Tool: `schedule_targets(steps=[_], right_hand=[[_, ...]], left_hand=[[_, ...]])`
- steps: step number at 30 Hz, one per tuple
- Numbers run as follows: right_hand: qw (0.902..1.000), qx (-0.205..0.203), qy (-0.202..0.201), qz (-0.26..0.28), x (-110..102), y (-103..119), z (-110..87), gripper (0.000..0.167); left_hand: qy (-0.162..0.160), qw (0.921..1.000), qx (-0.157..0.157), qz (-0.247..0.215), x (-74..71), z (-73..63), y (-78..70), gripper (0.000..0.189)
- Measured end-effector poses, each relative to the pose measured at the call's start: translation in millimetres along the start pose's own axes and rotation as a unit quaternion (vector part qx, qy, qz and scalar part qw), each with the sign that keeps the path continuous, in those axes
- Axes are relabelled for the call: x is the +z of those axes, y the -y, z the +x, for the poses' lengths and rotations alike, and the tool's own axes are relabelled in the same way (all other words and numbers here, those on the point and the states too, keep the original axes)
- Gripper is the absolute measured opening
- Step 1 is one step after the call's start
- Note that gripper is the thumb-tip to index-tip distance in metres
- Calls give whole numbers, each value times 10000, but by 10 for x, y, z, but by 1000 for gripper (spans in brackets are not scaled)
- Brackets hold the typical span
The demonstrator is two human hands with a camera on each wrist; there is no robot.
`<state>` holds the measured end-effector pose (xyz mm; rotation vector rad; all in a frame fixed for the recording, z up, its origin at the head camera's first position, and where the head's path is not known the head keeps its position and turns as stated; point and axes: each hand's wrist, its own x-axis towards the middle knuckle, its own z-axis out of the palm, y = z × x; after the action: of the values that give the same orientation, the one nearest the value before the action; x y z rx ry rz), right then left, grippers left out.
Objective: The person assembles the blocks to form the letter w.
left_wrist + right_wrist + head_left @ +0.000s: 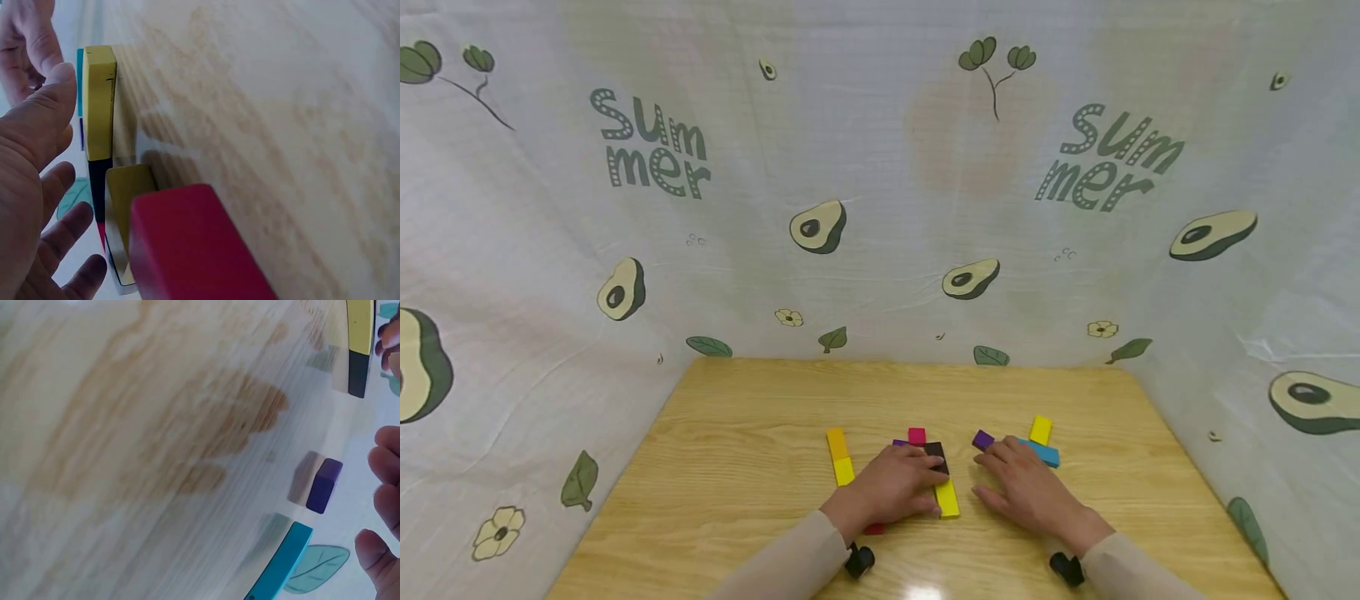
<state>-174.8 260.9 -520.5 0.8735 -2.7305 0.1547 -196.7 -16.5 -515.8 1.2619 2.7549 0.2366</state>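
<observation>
My left hand [898, 483] hovers over or rests on a group of blocks, and its contact with them cannot be made out. Beside its fingers lie a black block [936, 457] and a yellow block [947, 500], end to end. A purple block and a red block [874, 529] show partly from under this hand. In the left wrist view its fingers look loose beside the yellow block [100, 103]. My right hand [1026, 487], fingers slightly bent and apart, is by a blue block [1043, 454] and a small purple block [982, 441]. Nothing shows in its grasp.
Left of the hands an orange block [837, 443] and a yellow block [844, 472] form a line. A small red block [917, 436] lies behind the left hand. Another yellow block [1041, 429] is at the right. Patterned cloth [880, 167] encloses the wooden table [737, 433].
</observation>
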Motion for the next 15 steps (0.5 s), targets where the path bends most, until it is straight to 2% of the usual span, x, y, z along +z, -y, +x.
schedule_targets(steps=[8, 15], right_hand=[[9999, 118, 45, 105, -5, -38, 37, 44], [9990, 223, -365, 84, -25, -138, 140, 38]], left_hand=[[73, 10000, -8, 3, 42, -26, 14, 50], [59, 9996, 126, 265, 66, -26, 32, 54]])
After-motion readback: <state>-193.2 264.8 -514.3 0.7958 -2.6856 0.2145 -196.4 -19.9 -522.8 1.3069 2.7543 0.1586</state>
